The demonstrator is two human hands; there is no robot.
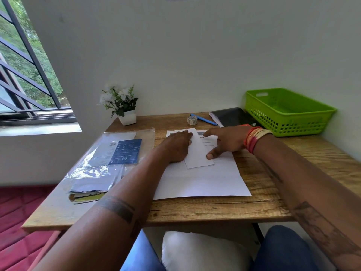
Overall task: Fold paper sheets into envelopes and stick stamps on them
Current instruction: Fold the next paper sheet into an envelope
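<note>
A narrow folded strip of white paper [197, 153] lies on a larger white sheet [203, 182] in the middle of the wooden table [214, 210]. My left hand [176, 146] lies flat on the left side of the folded strip, fingers straight and pressing down. My right hand [226, 142] rests on its right side, with thumb and forefinger spread and touching the paper. Printed text shows between the two hands. A small roll of patterned tape or stamps [192, 120] stands at the back of the table.
A clear plastic packet with a blue card and white sheets [109, 159] lies at the left. A potted white flower [122, 105], a blue pen [206, 119], a black notebook [234, 116] and a green plastic basket [287, 112] line the back. A window is at the left.
</note>
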